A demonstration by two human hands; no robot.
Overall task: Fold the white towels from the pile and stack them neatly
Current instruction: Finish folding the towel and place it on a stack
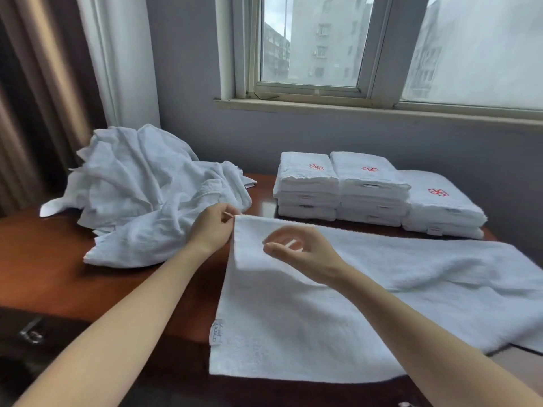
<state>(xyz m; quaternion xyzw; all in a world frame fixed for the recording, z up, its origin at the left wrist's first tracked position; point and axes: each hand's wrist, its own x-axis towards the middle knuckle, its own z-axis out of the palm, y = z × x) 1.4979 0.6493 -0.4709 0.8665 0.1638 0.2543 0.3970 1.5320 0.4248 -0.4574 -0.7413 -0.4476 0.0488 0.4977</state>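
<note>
**Towel station: one towel laid out, left corner in hand**

Surface is a reddish-brown wooden table (44,259) set against a grey wall under a window (308,39), with a curtain (35,83) at the far left.

The spread towel (323,304) lies flat across the table. Its long axis runs left to right, and its right end passes out of view. Its left short edge runs from near to far and carries a small sewn label (216,331) toward the near end.

The left hand (216,227) pinches the far-left corner of this towel between thumb and fingertips. The right hand (296,248) hangs just above the towel beside that corner, fingers loosely curled and holding nothing.

To the left of the spread towel, touching its corner area, sits the crumpled pile of unfolded towels (141,195). Beyond the towel's far long edge stand three folded stacks (376,189) side by side, each top towel bearing a red emblem (438,192).
</note>
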